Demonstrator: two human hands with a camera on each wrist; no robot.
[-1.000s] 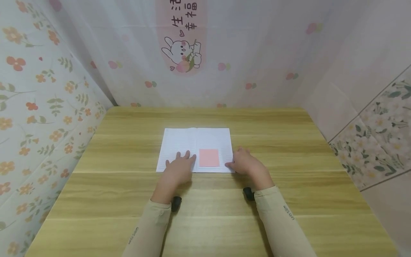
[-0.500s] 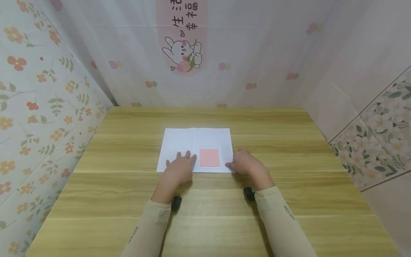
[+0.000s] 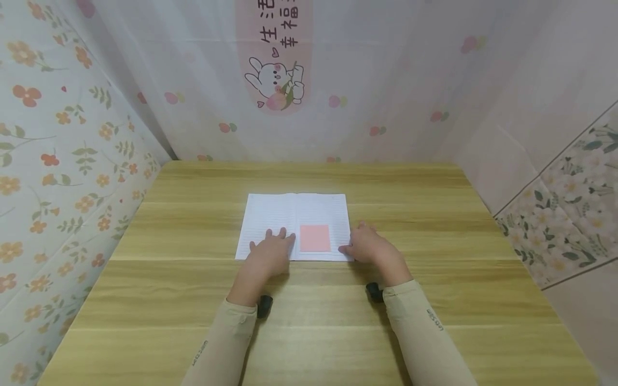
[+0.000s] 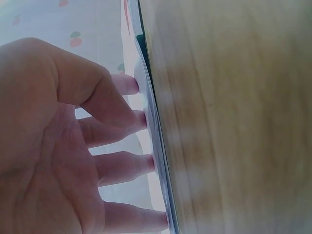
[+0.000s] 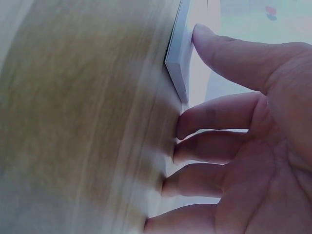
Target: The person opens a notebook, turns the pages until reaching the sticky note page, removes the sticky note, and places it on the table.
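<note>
Head view: lined notebook (image 3: 295, 214) spread open on counter (image 3: 309, 316), pink square (image 3: 315, 238) on its right page (image 3: 321, 208); left hand (image 3: 269, 254): grip loose, fingertips on left page (image 3: 265, 212); right hand (image 3: 373, 246): grip unclenched, thumb on right page, other fingertips touching counter

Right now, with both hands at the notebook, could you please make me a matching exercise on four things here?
1. Left hand
2. Right hand
3. Pink sticky note
4. Lined notebook

A. Flat on the right page
B. Touching the left page
C. Open on the wood-grain table
D. Thumb on the page, other fingers beyond its outer edge

Pairs: 1-B, 2-D, 3-A, 4-C
</note>
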